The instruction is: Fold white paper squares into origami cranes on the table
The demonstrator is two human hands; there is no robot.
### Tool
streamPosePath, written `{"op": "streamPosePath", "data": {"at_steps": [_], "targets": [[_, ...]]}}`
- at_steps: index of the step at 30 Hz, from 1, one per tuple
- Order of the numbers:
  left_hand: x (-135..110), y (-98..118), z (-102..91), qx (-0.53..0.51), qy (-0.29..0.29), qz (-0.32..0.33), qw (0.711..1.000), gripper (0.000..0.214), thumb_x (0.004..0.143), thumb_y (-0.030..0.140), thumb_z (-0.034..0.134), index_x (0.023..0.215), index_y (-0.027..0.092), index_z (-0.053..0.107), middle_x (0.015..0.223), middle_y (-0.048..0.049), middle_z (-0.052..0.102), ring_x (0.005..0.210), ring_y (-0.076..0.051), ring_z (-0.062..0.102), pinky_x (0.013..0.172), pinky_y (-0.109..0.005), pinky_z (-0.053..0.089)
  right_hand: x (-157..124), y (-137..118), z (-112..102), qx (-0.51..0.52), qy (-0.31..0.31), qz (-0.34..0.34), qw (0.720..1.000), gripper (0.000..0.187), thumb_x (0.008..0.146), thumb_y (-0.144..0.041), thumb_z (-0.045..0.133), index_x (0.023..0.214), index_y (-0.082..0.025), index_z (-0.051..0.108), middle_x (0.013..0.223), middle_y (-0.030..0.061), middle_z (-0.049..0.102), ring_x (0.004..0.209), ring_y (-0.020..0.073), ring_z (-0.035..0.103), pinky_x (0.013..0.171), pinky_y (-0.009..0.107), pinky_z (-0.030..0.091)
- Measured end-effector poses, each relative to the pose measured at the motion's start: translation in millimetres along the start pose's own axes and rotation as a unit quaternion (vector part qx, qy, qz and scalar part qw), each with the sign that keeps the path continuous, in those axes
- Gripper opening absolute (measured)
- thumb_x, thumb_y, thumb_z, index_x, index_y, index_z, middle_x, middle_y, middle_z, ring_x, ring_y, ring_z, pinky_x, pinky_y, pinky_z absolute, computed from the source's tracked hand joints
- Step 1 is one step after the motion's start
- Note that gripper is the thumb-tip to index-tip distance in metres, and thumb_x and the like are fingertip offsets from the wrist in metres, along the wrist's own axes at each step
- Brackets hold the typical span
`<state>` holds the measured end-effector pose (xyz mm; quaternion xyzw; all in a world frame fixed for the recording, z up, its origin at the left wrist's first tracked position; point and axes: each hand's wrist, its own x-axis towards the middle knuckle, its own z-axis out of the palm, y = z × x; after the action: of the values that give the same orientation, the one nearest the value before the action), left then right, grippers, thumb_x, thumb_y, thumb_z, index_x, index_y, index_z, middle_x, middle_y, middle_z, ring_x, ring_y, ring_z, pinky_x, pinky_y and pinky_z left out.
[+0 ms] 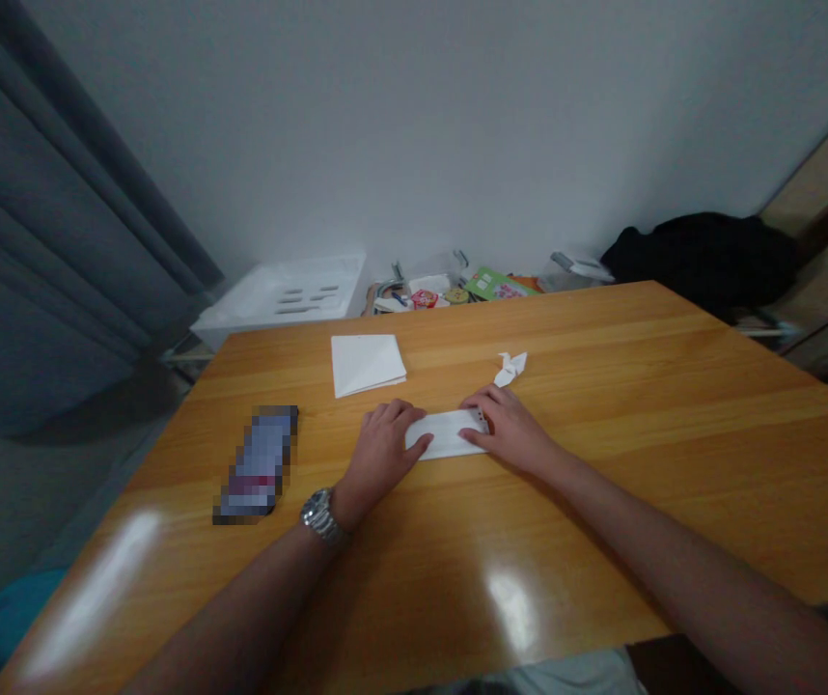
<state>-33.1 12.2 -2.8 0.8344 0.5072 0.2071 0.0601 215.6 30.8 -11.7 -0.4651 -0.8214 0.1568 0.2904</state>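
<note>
- At middle of bench (675, 434), nearer far edge: folded white paper (447, 434), lying flat.
- Fingers of left hand (385, 449) together, pressed flat on its left end.
- Fingers of right hand (511, 430) flat on right end.
- Just beyond, toward far edge: small paper crane (511, 369).

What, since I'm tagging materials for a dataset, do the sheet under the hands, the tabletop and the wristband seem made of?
The sheet under the left hand and right hand looks like thin matte white paper: flat, crisply folded. The tabletop looks like varnished wood or veneer: grain lines, glossy reflections. The wristband seems silvery metal, glinting, though small.
</note>
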Motion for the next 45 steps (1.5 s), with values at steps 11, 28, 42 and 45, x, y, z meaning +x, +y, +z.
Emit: {"op": "streamPosePath", "data": {"at_steps": [11,28,42,45], "targets": [[0.8,-0.6,1.1,-0.014,0.003,0.017,1.0,0.023,0.094,0.034,0.063,0.113,0.021,0.066,0.109,-0.0062,0.062,0.1,-0.025,0.057,0.09,-0.041,0.044,-0.5,5.0,3.3,-0.005,0.007,-0.004,1.0,0.023,0.085,-0.03,0.075,0.104,-0.02,0.065,0.105,0.0078,0.061,0.103,0.0258,0.056,0.091,0.04,0.047],[-0.1,3.3,-5.1,0.008,-0.021,0.059,0.998,0.029,0.102,0.033,0.048,0.123,0.022,0.064,0.114,-0.0085,0.063,0.103,-0.024,0.058,0.093,-0.039,0.048,0.5,1.2,1.7,-0.007,0.006,0.007,1.0,0.019,0.085,-0.03,0.075,0.097,-0.02,0.064,0.099,0.007,0.06,0.094,0.0238,0.056,0.082,0.036,0.046],[-22.6,21.2,-14.4,0.071,-0.05,0.099,0.991,0.043,0.1,0.044,0.049,0.141,0.032,0.056,0.137,-0.0141,0.051,0.124,-0.032,0.048,0.107,-0.056,0.039,1.1,5.6,3.9,-0.012,0.007,-0.002,1.0,0.017,0.087,-0.031,0.073,0.097,-0.021,0.063,0.098,0.0064,0.06,0.095,0.0245,0.056,0.083,0.037,0.045],[-25.9,20.0,-10.2,0.061,-0.046,0.083,0.994,0.045,0.1,0.044,0.049,0.144,0.033,0.053,0.139,-0.0144,0.048,0.126,-0.032,0.047,0.108,-0.055,0.039,1.5,4.6,3.5,-0.012,0.008,0.001,1.0,0.017,0.087,-0.029,0.073,0.097,-0.02,0.063,0.098,0.0065,0.06,0.095,0.0246,0.056,0.084,0.037,0.046]]}}
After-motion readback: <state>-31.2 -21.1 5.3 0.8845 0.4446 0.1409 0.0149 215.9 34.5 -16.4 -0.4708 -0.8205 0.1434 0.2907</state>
